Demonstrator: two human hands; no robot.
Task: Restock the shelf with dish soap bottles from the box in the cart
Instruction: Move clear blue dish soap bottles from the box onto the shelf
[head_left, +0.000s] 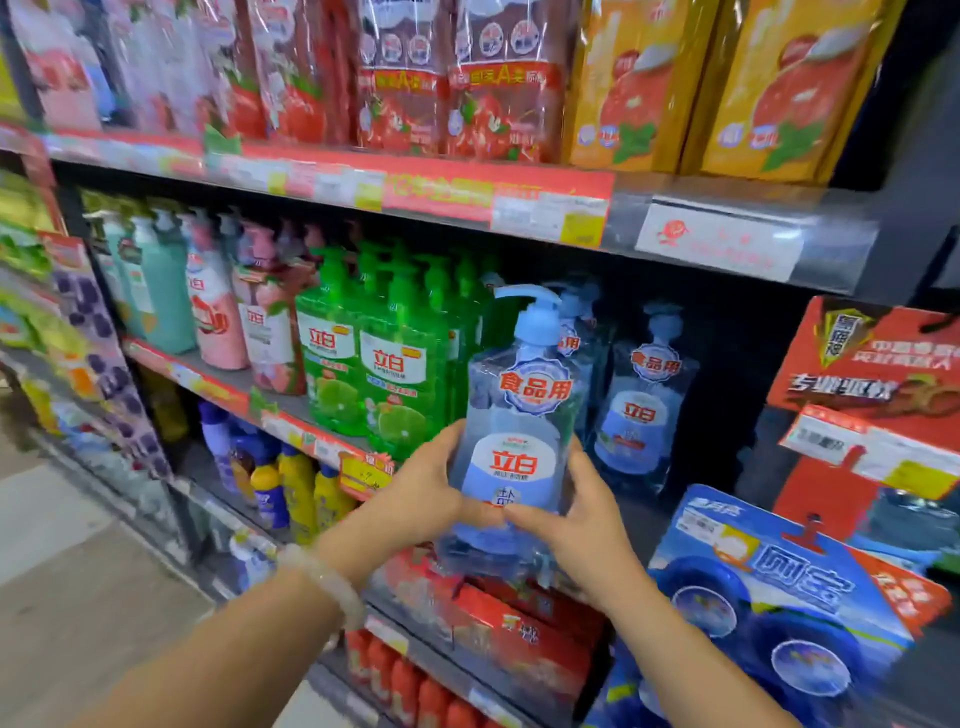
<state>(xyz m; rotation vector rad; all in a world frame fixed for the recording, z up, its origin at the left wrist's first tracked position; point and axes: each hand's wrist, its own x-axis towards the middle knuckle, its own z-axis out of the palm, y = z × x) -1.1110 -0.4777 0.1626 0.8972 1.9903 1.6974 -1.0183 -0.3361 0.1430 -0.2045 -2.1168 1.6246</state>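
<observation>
Our left hand (415, 486) curls round the left side of a clear blue soap bottle (519, 421), thumb across the front of its label, and our right hand (571, 514) clasps the right side the same way, so that the two thumbs nearly meet low on the label. Both hands are clamped on this one bottle. We hold it upright, its pale blue pump (530, 306) on top with the spout pointing left, at the front edge of the middle shelf (228, 382). A pale bead bracelet (332, 582) sits on our left wrist.

Just left of the bottle stand green soap bottles (395, 364) in rows on that shelf, and further left pink bottles (215, 312) and teal bottles (156, 291). Behind and to the right of our bottle are more clear blue bottles (641, 395), set back in the shadow of the shelf. Above, the top shelf carries red refill packs (457, 78) and orange refill packs (727, 88). Below our hands lie red packs (519, 639), and a blue box (779, 587) sits at lower right. We cannot see the cart.
</observation>
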